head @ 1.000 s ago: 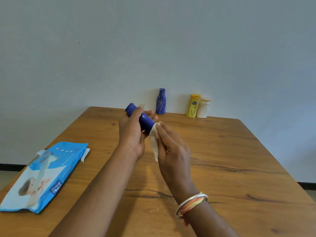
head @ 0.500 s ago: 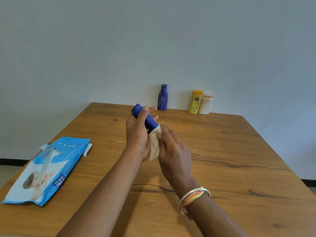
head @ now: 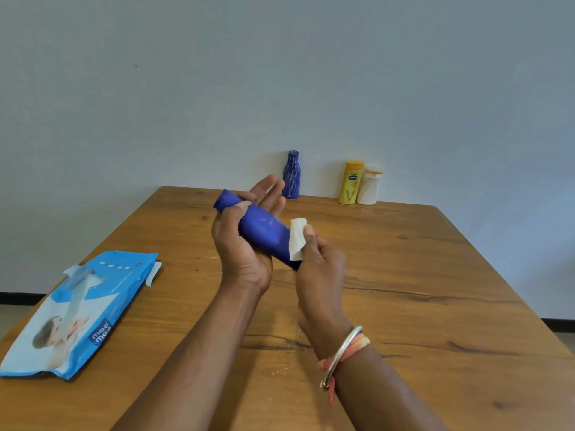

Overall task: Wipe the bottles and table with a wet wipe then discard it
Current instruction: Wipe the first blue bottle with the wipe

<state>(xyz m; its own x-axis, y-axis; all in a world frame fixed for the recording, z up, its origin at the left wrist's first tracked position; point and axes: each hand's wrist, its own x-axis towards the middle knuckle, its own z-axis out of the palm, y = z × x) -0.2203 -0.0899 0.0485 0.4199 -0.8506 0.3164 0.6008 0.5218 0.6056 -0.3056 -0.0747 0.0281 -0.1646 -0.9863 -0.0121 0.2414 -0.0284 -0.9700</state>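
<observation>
While the blue bottle [head: 259, 233] lay tilted above the middle of the wooden table [head: 410, 275], its capped end pointed far and left and its base pointed near and right, lifted clear of the wood. The left hand [head: 245, 255] cradled it across the palm, the thumb curled over the body just below the cap and the four fingers lying fairly straight and close together behind the bottle, their tips showing past its far side. The folded white wet wipe [head: 297, 239] was pressed against the bottle's lower part, pinched there between the thumb and curled fingers of the right hand [head: 320, 269], which covered the bottle's base; that hand was slightly blurred. A metal bangle [head: 343, 351] and an orange thread circled the right wrist. Well to the left, near the table's left edge, a blue wipes pack [head: 77, 312] lay flat with its flap lifted. At the far edge, against the pale wall [head: 280, 73], a dark blue patterned bottle [head: 292, 175] stood upright just beyond the left fingertips, and further right a yellow bottle [head: 351, 183] and a white bottle [head: 369, 188] stood upright just beside each other; whether they touched could not be told
</observation>
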